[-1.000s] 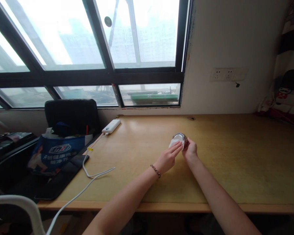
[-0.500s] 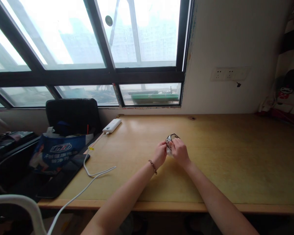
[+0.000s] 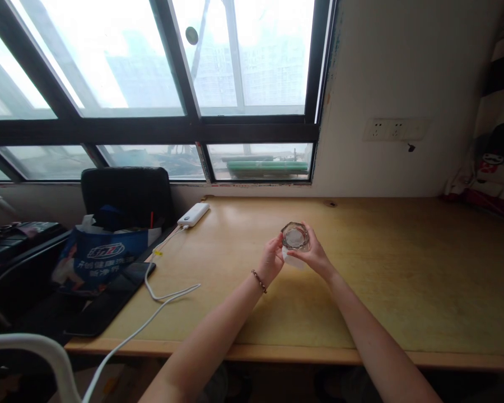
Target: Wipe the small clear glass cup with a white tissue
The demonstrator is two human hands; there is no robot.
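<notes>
A small faceted clear-glass ashtray [image 3: 295, 236] is held up above the desk between my two hands, its round hollow facing me. My left hand [image 3: 271, 260] grips the left side, fingers curled against the glass. On the right, my right hand [image 3: 316, 253] clasps the rim with the thumb below and the fingers along the far edge. A white tissue [image 3: 293, 260] hangs under the ashtray by the left fingertips; which fingers pinch it is hidden.
The wooden desk [image 3: 218, 319] spreads beneath my arms. To the left lie a white power bank [image 3: 193, 215] with a white cable [image 3: 168, 300] and a dark flat panel [image 3: 113, 302]. Beyond the desk's left edge, a blue bag [image 3: 105, 257] rests by a black chair [image 3: 126, 196].
The glass ashtray has turned from edge-on to showing its round hollow. My right hand has opened out around its rim, and the tissue hangs lower below it.
</notes>
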